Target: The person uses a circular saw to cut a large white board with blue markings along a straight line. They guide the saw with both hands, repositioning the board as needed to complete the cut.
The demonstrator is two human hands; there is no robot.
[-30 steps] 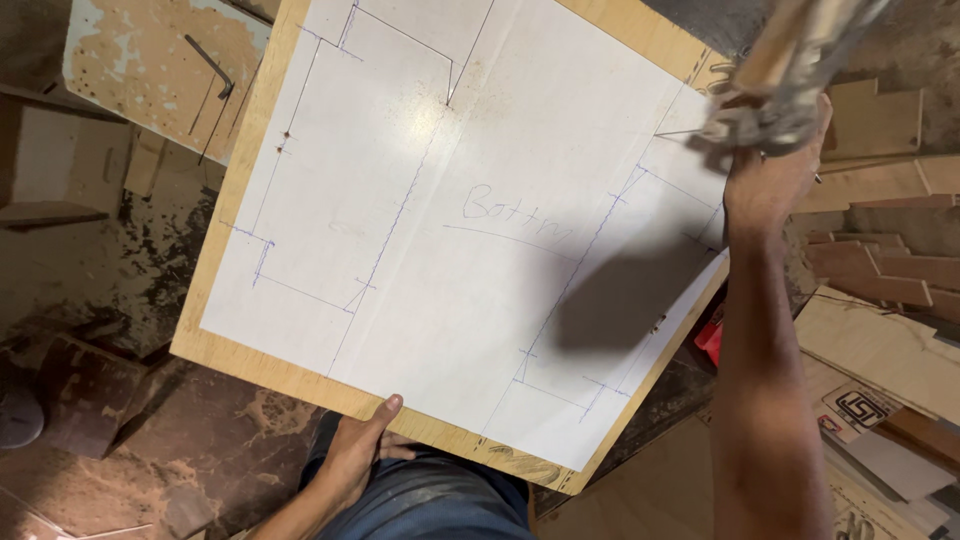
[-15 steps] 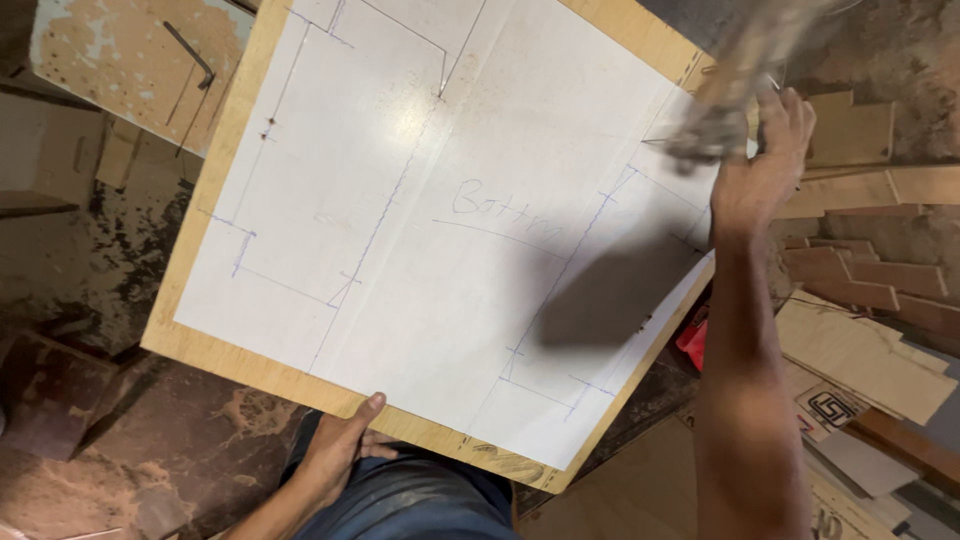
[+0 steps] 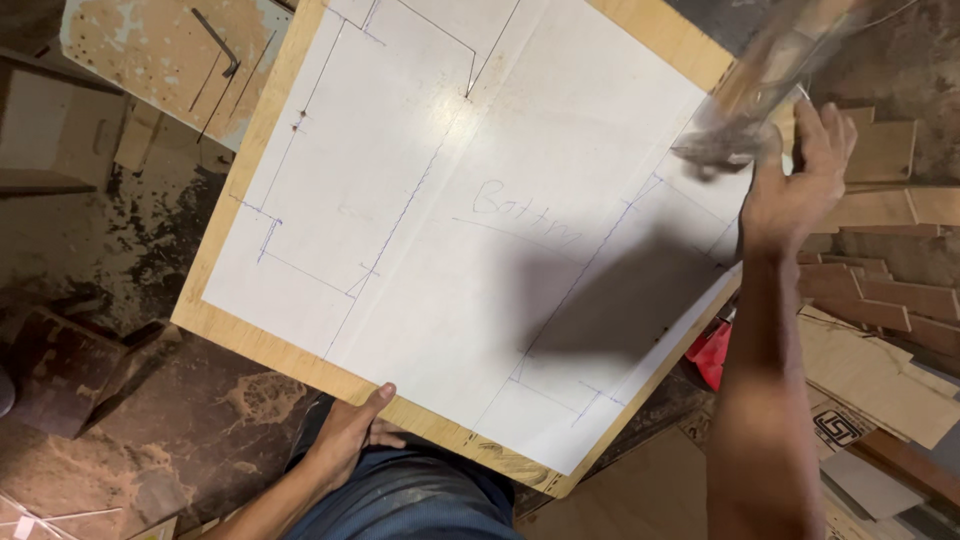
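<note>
Gripping the near edge of a flat rectangular plywood board (image 3: 690, 45), the left hand (image 3: 350, 435) has its thumb lying on top of the pale wood rim and its fingers curled out of sight beneath, closed on the panel. The board lies tilted across the person's lap, above blue denim trousers (image 3: 420, 500), its far corners running out of view. A large white paper sheet (image 3: 450, 250) marked with thin pencil and pen lines covers nearly all of the top face, leaving only a narrow border of bare ply.

The right hand (image 3: 790, 190) is raised over the board's right edge, its fingers wrapped shut around a blurred wooden-handled tool (image 3: 750, 100); the motion blur hides what kind of head it carries. Its shadow falls dark across the paper.

The board looks stiff and fairly light for its spread, likely awkward to steady by one edge, so a hold at the rim with support from below suits it. The paper looks thin, smooth and easy to tear or shift.

Around it are a dusty brown floor (image 3: 150, 400), stacked pale wood offcuts (image 3: 880, 300), a red object (image 3: 712, 355) under the board's edge, and a worn speckled panel (image 3: 150, 60).
</note>
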